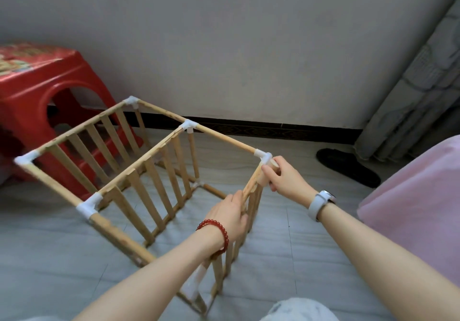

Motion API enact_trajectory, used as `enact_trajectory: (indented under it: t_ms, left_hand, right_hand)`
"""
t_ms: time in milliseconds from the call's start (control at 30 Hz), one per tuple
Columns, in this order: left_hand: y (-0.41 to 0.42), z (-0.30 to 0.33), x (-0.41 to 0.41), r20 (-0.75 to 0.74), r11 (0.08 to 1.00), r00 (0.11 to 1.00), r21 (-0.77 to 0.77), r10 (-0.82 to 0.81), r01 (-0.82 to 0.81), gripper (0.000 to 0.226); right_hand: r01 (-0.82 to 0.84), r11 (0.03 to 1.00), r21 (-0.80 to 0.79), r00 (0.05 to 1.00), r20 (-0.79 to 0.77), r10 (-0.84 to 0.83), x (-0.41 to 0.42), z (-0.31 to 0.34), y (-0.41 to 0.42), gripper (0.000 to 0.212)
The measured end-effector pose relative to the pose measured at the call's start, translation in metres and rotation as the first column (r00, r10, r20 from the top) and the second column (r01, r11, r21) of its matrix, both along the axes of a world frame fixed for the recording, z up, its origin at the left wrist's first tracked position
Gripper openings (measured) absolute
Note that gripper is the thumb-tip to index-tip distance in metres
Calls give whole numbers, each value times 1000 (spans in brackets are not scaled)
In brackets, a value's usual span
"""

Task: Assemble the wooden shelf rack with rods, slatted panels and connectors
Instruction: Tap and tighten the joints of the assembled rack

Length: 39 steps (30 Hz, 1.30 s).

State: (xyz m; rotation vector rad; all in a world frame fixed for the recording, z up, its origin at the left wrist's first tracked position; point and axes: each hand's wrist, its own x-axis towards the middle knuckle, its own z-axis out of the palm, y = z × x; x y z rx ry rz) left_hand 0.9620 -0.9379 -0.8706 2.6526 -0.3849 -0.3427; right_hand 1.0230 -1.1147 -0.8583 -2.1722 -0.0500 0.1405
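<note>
Partly built shelf rack [139, 169] standing on the floor [286, 258]. Both hands grasp the nearest slatted panel [249, 196]: left hand [230, 215] mid-rail, right hand [283, 175] beside the white corner connector [264, 156]. Uneven pressure could pop joints loose.

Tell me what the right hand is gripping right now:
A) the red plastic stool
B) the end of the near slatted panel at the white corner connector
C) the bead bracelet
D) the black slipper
B: the right hand pinches the top end of the near slatted panel just below the white corner connector.
</note>
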Motion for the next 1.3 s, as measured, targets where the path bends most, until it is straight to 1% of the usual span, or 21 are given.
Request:
enact_trajectory:
  t_ms: [100, 167, 267, 367, 467, 533, 600, 667, 733, 833, 867, 900, 967, 1033, 1100, 1133, 1167, 1200, 1300]
  left_hand:
    - [21, 1, -28, -113, 999, 993, 43, -20, 25, 42]
    - [31, 0, -44, -149, 996, 989, 84, -9, 22, 37]
    - [42, -1, -60, -169, 994, 985, 110, 40, -21, 30]
    - [46, -1, -70, -145, 992, 986, 104, 81, -66, 21]
    - [43, 3, -77, -116, 992, 985, 13, 127, -126, 13]
    - [39, 17, -70, -76, 990, 989, -54, 130, -134, 11]
    - [35, 43, -52, -32, 980, 986, -108, 166, -168, 14]
    - [29, 83, -25, -12, 947, 967, -200, 255, -252, 21]
    - [25, 126, 1, -3, 897, 942, -303, 336, -321, 26]
    - [27, 187, 31, 8, 808, 906, -456, 423, -373, 30]
    - [30, 203, 38, -20, 763, 893, -511, 449, -395, 30]
    - [32, 218, 44, -72, 693, 877, -583, 475, -423, 31]
    - [37, 244, 55, -198, 498, 843, -731, 499, -467, 34]
    - [40, 261, 58, -317, 252, 817, -843, 481, -475, 36]
    - [43, 271, 53, -411, 22, 810, -887, 418, -461, 32]
    - [45, 270, 51, -434, -47, 804, -889, 406, -456, 29]
    - [48, 266, 48, -443, -62, 792, -885, 420, -462, 26]
    - [52, 261, 44, -446, -30, 774, -874, 449, -485, 27]
    - [70, 232, 37, -413, 147, 737, -813, 535, -563, 34]
  right_hand:
    - [-13, 1000, -7, 999, -40, 12, -19, 6, 6, 9]
    - [-16, 1000, -7, 998, -66, 15, -28, 10, 10, 9]
    - [-37, 999, -15, 994, -99, 35, -43, 18, 19, 9]
    - [-59, 998, -33, 992, -115, 55, -53, 26, 25, 12]
    - [-60, 997, -44, 993, -109, 54, -58, 35, 25, 13]
    - [-47, 998, -38, 995, -92, 43, -59, 43, 23, 12]
    - [-29, 999, -14, 997, -69, 28, -60, 51, 21, 12]
    - [11, 999, 34, 999, -32, -10, -56, 63, 20, 10]
    - [78, 991, 106, 997, 19, -81, -51, 76, 21, 13]
    - [146, 948, 285, 974, 129, -188, -43, 103, 24, 23]
    - [140, 930, 341, 966, 157, -203, -41, 112, 27, 22]
    - [137, 913, 386, 958, 184, -221, -40, 121, 31, 21]
    - [126, 886, 447, 932, 253, -260, -37, 143, 42, 22]
    - [95, 846, 524, 902, 314, -296, -35, 166, 55, 20]
    - [63, 806, 588, 870, 363, -332, -33, 189, 67, 16]
    - [49, 814, 579, 863, 385, -326, -31, 194, 73, 16]
    - [39, 838, 544, 859, 410, -306, -30, 197, 78, 15]
    - [34, 861, 507, 859, 426, -285, -29, 196, 82, 15]
    - [68, 891, 449, 856, 432, -283, -22, 181, 85, 19]
